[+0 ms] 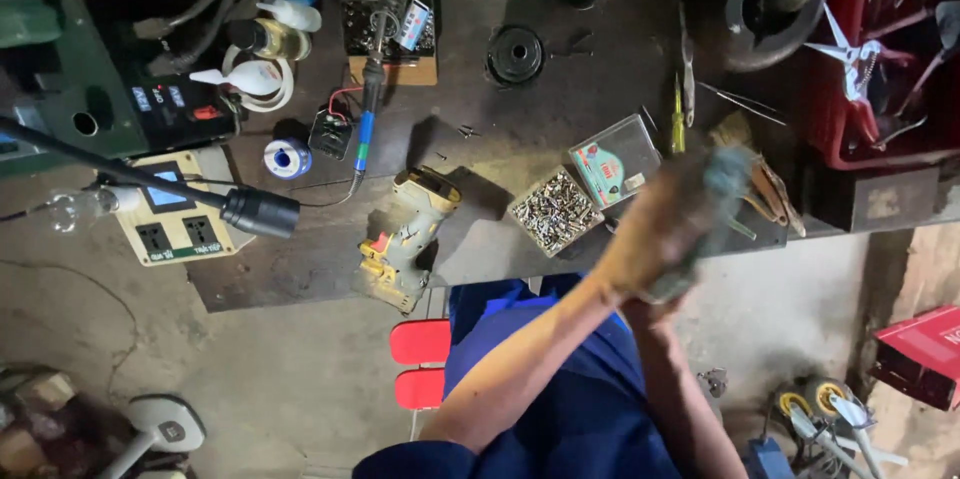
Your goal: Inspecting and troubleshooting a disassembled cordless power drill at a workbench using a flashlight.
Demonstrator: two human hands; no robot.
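Clear plastic box (pixel 556 211) on your dark tabletop (pixel 560 109) holds silvery screws. Your left hand (pixel 640 234) grips a blurred grey-green tool (pixel 712 201); right hand's state cannot be told.

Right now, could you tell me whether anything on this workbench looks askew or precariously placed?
Yes: the yellow drill body lies tilted at the front edge of the bench, its lower end overhanging. The open screw box also sits close to that edge.

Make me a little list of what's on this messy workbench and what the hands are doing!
Place: dark workbench
Hands: left hand and right hand raised together, gripping a blurred grey-green object; what it is, cannot tell
Near hands: open clear box of screws
Middle: yellow drill body lying down
Left: blue-handled soldering iron, socket board
Right: red bin of tools
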